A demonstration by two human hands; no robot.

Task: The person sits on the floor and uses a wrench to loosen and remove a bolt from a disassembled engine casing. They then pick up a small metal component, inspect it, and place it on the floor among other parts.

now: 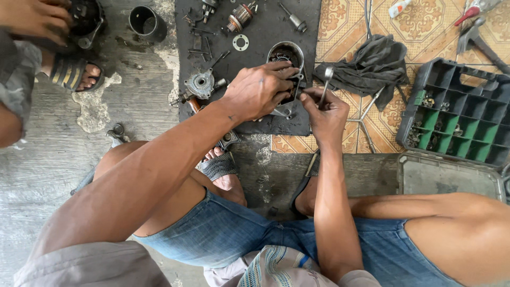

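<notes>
On the black mat (255,32) on the floor lay the metal motor housing (285,56). My left hand (258,90) closed over its lower rim, gripping it. My right hand (326,114), just beside, pinched a slim steel wrench (325,79).

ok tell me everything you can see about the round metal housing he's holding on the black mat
The metal housing is a grey, grimy, cup-like casting with a rounded rim, its open side facing up and dark parts showing inside. It sits on the black mat near the mat's right edge, beside the patterned tile. The left hand lies over its lower half, fingers gripping it, so that part is hidden. The right hand holds a slim metal tool upright just to its right; whether the tool touches the housing cannot be told.
</notes>
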